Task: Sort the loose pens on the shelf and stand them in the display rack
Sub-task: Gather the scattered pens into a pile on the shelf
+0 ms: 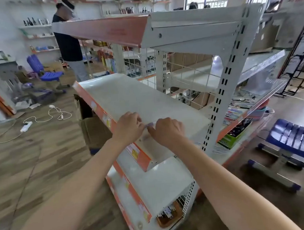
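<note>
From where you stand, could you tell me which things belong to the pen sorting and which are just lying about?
Job:
- left hand and right hand, both pinching a small pale item, possibly a pen
- white shelf

Lying about:
- power strip
- blue chair
- cardboard box

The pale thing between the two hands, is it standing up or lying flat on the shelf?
Lying roughly level: the small pale object runs sideways between left hand and right hand, just above the white shelf. Whether it's a pen: cannot tell.

Matt white metal shelf (129, 98)
</note>
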